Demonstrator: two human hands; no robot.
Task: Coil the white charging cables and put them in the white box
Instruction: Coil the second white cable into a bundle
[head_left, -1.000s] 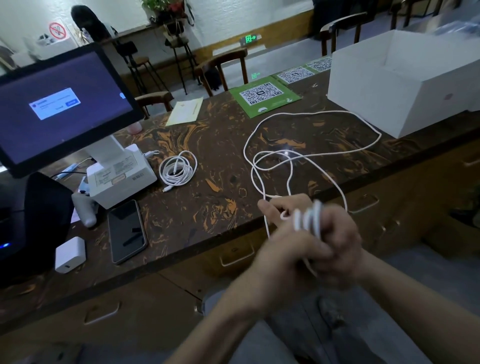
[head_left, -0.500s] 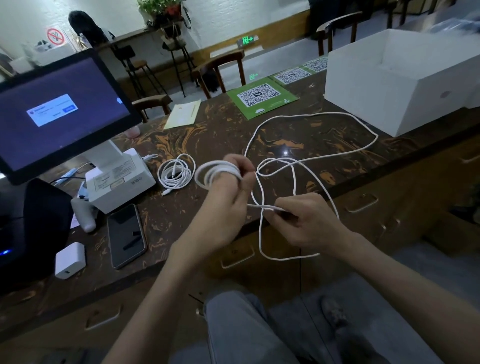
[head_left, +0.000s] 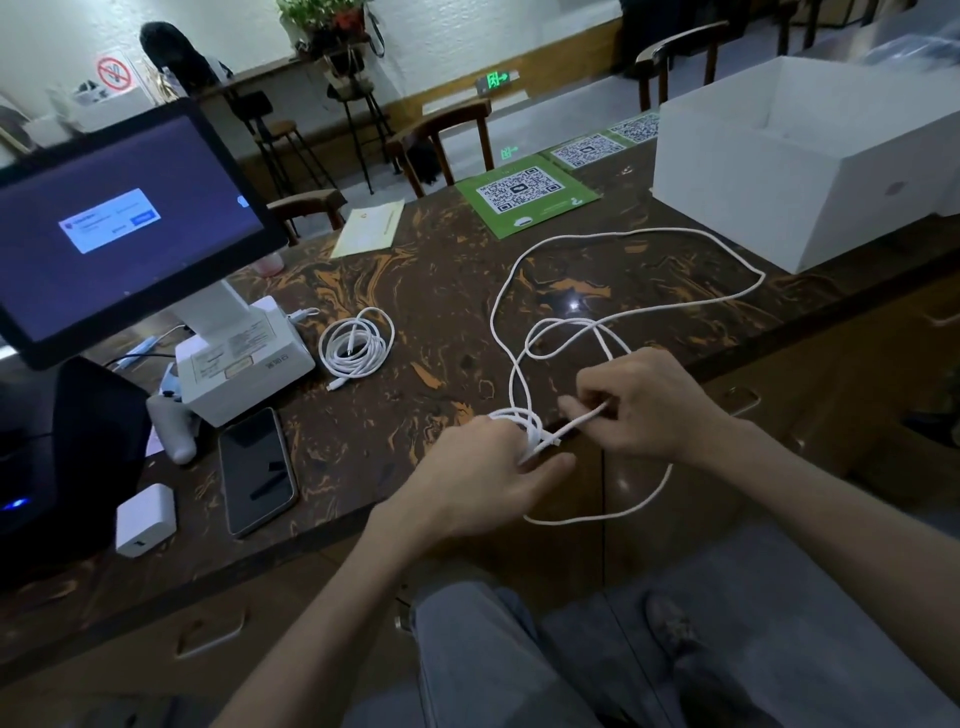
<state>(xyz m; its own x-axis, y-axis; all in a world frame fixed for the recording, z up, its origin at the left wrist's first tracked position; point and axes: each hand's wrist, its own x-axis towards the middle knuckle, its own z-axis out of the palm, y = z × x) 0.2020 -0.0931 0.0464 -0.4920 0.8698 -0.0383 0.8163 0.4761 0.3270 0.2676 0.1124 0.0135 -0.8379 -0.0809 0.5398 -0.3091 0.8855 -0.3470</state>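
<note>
A long white charging cable (head_left: 631, 236) sprawls in loose loops over the marbled brown counter, and one loop hangs off the front edge. Several turns of it are wound around the fingers of my left hand (head_left: 480, 475) at the counter's front edge. My right hand (head_left: 641, 402) pinches a strand of the same cable just right of those turns. A second white cable (head_left: 356, 343), coiled, lies on the counter to the left. The open white box (head_left: 779, 208) stands at the far right of the counter.
A touchscreen terminal (head_left: 119, 223) on a white printer base (head_left: 244, 358) fills the left side. A dark phone (head_left: 257, 470) and a white charger block (head_left: 145, 519) lie near the front left edge. Green QR placards (head_left: 524, 195) and a paper slip (head_left: 369, 228) sit at the back.
My left hand with the wound turns has dropped from mid-counter to the front edge. My right hand has come closer to it, still pinching the cable. The hanging loop has shifted right.
</note>
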